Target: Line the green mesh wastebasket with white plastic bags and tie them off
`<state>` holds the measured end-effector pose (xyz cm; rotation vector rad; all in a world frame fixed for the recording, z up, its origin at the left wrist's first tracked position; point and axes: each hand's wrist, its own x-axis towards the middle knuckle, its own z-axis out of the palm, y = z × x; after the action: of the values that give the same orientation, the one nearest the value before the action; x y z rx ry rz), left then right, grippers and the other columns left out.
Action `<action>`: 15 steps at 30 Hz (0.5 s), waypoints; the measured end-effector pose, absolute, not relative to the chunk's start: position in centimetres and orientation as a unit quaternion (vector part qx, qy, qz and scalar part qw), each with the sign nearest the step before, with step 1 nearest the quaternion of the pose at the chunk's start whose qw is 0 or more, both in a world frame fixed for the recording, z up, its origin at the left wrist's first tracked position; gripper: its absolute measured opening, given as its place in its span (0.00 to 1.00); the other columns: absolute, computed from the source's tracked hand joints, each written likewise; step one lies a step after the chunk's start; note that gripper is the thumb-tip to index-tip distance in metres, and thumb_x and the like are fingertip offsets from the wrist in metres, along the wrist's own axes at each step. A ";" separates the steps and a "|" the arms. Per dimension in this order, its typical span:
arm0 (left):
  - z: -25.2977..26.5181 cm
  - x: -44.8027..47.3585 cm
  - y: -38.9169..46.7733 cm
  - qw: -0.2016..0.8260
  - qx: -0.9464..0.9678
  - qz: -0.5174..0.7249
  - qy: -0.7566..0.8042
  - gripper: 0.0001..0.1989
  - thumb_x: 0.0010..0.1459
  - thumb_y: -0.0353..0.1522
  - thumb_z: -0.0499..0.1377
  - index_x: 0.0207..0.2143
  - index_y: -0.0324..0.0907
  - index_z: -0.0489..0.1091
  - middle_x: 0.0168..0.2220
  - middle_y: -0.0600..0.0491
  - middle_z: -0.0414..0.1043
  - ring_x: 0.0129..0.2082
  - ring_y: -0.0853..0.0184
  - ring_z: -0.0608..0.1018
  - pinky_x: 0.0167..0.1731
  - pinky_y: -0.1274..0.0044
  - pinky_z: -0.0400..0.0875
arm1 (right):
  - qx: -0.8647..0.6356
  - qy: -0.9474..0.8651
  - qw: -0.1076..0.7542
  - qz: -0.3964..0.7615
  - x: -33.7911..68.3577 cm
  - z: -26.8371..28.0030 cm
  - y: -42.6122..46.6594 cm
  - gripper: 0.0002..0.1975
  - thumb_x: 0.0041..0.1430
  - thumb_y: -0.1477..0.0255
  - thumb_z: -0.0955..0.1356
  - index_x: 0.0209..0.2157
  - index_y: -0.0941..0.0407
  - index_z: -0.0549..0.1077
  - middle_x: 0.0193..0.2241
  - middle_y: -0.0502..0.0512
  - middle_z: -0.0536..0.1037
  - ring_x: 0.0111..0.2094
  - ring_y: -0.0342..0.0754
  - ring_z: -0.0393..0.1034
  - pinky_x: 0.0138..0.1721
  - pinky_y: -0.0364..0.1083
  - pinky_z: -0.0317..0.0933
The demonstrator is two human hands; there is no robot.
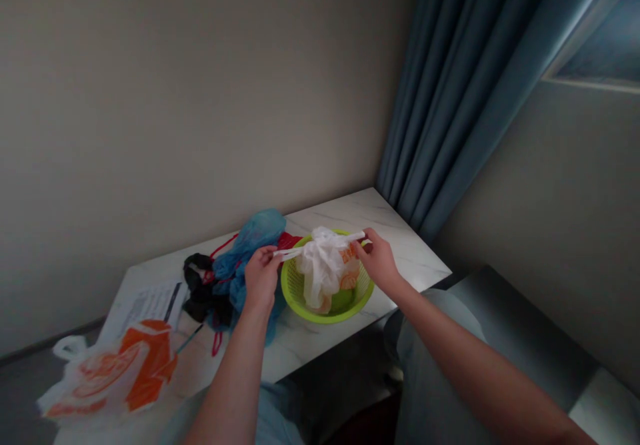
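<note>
A white plastic bag [320, 265] with orange print hangs gathered over a yellow-green basket [300, 308] with perforated sides. My left hand [263, 273] pinches one twisted handle of the bag at the basket's left rim. On the other side my right hand [377, 258] grips the opposite handle, close to the right rim. The handles are stretched apart, and the bag's top is bunched between them. Whether the bag's underside rests on the basket floor, I cannot tell.
Blue plastic bags [260, 232] and black bags [200, 292] with red ties lie heaped left of the basket. A printed paper [145, 308] and a white-and-orange plastic bag [115, 372] cover the left of the marble-patterned table [410, 252]. A blue curtain [450, 98] hangs behind.
</note>
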<state>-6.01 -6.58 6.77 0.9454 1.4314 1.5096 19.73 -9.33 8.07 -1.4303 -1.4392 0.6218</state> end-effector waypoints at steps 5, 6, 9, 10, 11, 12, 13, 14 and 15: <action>7.0 -5.7 -6.7 0.416 0.385 0.599 0.566 0.13 0.41 0.32 0.65 0.32 0.42 0.70 0.30 0.55 0.75 0.32 0.66 0.77 0.37 0.75 0.71 | -0.531 -0.598 0.522 0.298 19.6 7.6 -8.7 0.06 0.60 0.67 0.65 0.38 0.54 0.70 0.28 0.49 0.75 0.25 0.44 0.71 0.26 0.43 0.63; 7.1 -5.5 -6.7 0.417 0.387 0.601 0.561 0.13 0.41 0.32 0.66 0.32 0.42 0.70 0.30 0.54 0.75 0.32 0.66 0.77 0.37 0.75 0.71 | -0.526 -0.602 0.518 0.304 19.5 7.7 -8.7 0.05 0.60 0.67 0.65 0.37 0.54 0.69 0.26 0.48 0.74 0.25 0.45 0.71 0.26 0.43 0.63; 7.4 -5.0 -7.0 0.418 0.405 0.605 0.543 0.13 0.45 0.35 0.66 0.34 0.43 0.71 0.31 0.55 0.76 0.32 0.66 0.77 0.37 0.76 0.70 | -0.506 -0.615 0.502 0.336 19.2 8.0 -9.0 0.05 0.60 0.68 0.65 0.36 0.54 0.68 0.23 0.47 0.72 0.24 0.45 0.71 0.26 0.43 0.62; 7.5 -4.8 -7.1 0.420 0.417 0.602 0.535 0.13 0.46 0.36 0.65 0.35 0.43 0.70 0.30 0.55 0.76 0.32 0.66 0.77 0.38 0.75 0.70 | -0.496 -0.620 0.496 0.352 19.0 8.0 -9.1 0.05 0.60 0.68 0.66 0.36 0.54 0.68 0.22 0.46 0.72 0.23 0.44 0.71 0.25 0.42 0.62; 7.5 -4.4 -7.2 0.424 0.433 0.597 0.526 0.13 0.48 0.37 0.65 0.36 0.43 0.70 0.29 0.55 0.75 0.32 0.66 0.77 0.38 0.75 0.70 | -0.486 -0.625 0.489 0.366 18.8 8.0 -9.2 0.05 0.60 0.67 0.66 0.36 0.54 0.68 0.22 0.46 0.72 0.22 0.44 0.70 0.25 0.42 0.61; 7.6 -4.1 -7.3 0.428 0.450 0.589 0.516 0.13 0.50 0.37 0.64 0.37 0.43 0.70 0.29 0.55 0.75 0.32 0.66 0.77 0.39 0.75 0.70 | -0.478 -0.633 0.480 0.376 18.6 8.0 -9.3 0.05 0.60 0.67 0.66 0.35 0.54 0.68 0.21 0.46 0.71 0.22 0.44 0.69 0.24 0.42 0.61; 7.7 -3.7 -7.5 0.432 0.470 0.582 0.505 0.13 0.51 0.37 0.64 0.38 0.43 0.69 0.28 0.55 0.75 0.33 0.65 0.77 0.40 0.74 0.70 | -0.474 -0.642 0.469 0.379 18.4 7.9 -9.4 0.06 0.61 0.66 0.66 0.33 0.54 0.67 0.21 0.46 0.71 0.21 0.43 0.68 0.24 0.42 0.60; 7.7 -3.2 -7.8 0.438 0.489 0.572 0.492 0.13 0.52 0.38 0.63 0.39 0.43 0.68 0.29 0.55 0.76 0.34 0.65 0.77 0.40 0.74 0.70 | -0.474 -0.652 0.457 0.376 18.2 7.8 -9.4 0.08 0.61 0.65 0.66 0.30 0.54 0.67 0.20 0.46 0.69 0.21 0.43 0.66 0.24 0.42 0.59; 7.7 -2.8 -8.0 0.446 0.507 0.559 0.481 0.14 0.53 0.38 0.63 0.40 0.43 0.67 0.30 0.54 0.76 0.35 0.64 0.78 0.41 0.73 0.70 | -0.478 -0.660 0.448 0.368 18.0 7.6 -9.5 0.11 0.62 0.64 0.66 0.28 0.54 0.66 0.19 0.46 0.68 0.20 0.43 0.65 0.24 0.42 0.58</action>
<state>-2.79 -8.02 7.71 1.2565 1.1907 1.3859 17.95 -9.51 7.64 -1.1837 -1.6340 0.9105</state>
